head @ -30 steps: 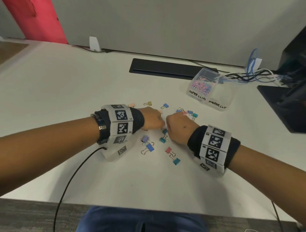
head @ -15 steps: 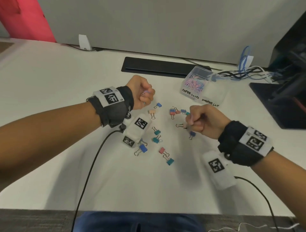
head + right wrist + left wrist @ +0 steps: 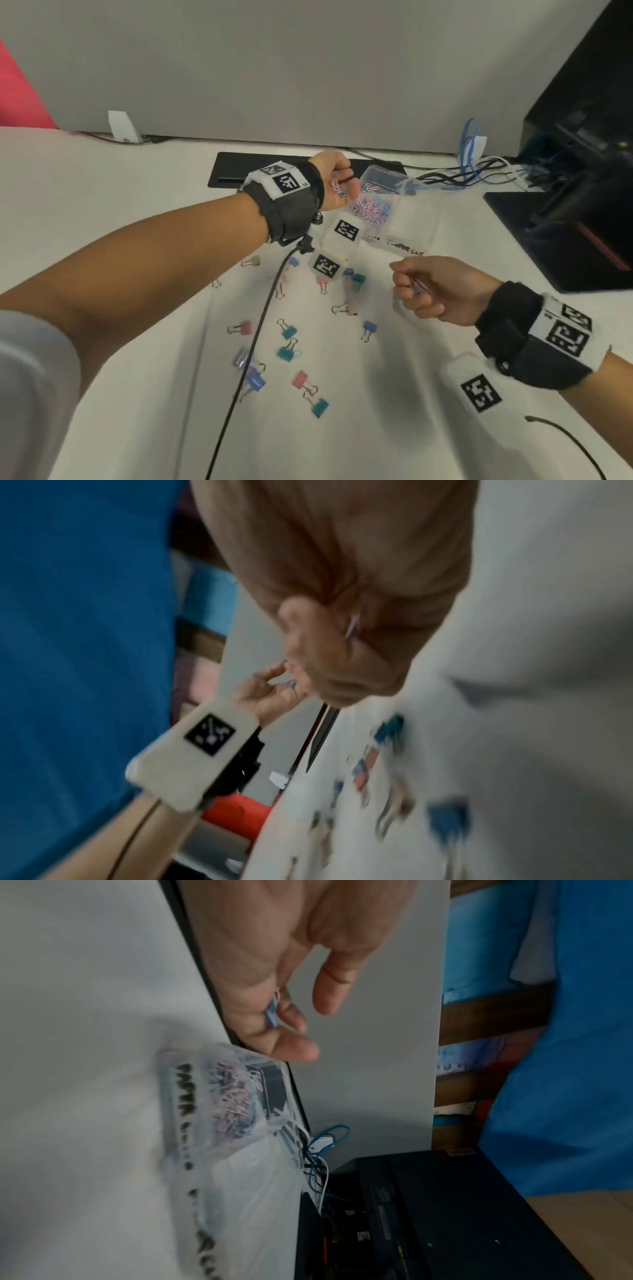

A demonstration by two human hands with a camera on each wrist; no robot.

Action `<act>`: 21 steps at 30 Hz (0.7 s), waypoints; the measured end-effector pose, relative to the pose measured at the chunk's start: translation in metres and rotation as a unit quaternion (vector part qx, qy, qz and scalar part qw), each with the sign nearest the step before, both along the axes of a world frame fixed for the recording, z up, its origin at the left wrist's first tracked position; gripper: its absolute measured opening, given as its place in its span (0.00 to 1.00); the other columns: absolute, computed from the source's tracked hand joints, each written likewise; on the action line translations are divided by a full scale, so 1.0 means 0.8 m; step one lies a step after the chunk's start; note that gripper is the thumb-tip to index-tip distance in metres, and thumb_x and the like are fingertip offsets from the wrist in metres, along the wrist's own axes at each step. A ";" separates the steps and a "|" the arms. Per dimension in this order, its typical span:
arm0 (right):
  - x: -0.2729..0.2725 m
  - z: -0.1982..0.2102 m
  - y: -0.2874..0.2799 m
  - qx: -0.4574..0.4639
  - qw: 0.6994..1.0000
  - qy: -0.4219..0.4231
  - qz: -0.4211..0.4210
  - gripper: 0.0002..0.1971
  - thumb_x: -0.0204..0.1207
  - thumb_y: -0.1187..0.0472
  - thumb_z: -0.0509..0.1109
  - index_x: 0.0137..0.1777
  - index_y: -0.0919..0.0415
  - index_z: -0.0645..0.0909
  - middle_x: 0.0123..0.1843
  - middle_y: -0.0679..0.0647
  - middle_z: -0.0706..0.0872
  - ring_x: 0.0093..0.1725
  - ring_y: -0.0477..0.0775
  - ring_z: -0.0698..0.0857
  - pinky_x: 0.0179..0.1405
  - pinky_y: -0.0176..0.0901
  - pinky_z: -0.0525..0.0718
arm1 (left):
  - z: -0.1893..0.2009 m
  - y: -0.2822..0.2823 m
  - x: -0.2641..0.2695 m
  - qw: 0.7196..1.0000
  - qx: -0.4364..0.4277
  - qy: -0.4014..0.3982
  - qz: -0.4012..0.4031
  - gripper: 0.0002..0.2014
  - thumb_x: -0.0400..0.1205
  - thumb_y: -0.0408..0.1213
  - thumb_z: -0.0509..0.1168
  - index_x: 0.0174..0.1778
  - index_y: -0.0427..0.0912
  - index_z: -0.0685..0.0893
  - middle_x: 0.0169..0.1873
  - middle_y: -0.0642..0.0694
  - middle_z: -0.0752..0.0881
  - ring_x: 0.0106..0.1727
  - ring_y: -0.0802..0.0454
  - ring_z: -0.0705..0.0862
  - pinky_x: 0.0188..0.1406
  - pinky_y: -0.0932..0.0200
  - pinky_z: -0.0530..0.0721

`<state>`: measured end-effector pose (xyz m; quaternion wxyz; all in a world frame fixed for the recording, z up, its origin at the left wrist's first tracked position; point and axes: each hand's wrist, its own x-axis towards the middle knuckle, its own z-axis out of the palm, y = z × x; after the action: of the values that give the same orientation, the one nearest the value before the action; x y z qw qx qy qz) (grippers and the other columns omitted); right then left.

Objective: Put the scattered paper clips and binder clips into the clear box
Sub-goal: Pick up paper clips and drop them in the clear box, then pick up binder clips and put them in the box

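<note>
My left hand hovers over the left compartment of the clear box and holds pink and blue paper clips in curled fingers. The left wrist view shows a blue clip pinched at the fingertips of this hand, just above the box, which has many paper clips inside. My right hand is a fist near the box's front, gripping paper clips; the right wrist view shows one clip sticking out of this hand. Several coloured binder clips lie scattered on the white table.
A black flat bar lies behind the box. A black machine and tangled cables fill the right back corner. My left wrist cable trails across the binder clips. A white plug sits by the wall.
Both hands rose from the pile with paper clips. The left hand travelled forward and right to the box; the right hand moved right and now sits near the box's front.
</note>
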<state>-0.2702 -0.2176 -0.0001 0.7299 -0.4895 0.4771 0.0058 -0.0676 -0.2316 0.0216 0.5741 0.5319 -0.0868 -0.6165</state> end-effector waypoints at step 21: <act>0.118 0.016 -0.158 -0.227 0.973 0.016 -0.040 0.12 0.83 0.54 0.57 0.51 0.60 0.77 0.48 0.54 0.77 0.47 0.50 0.77 0.49 0.39 0.77 | 0.009 -0.019 0.026 0.942 -0.005 -0.271 -0.200 0.22 0.84 0.50 0.55 0.71 0.43 0.74 0.70 0.38 0.75 0.71 0.46 0.73 0.72 0.56 0.69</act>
<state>-0.1757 -0.3437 0.0130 0.5916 -0.6227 0.4967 -0.1243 -0.0466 -0.2472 0.0289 0.3963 0.6472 -0.3471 -0.5510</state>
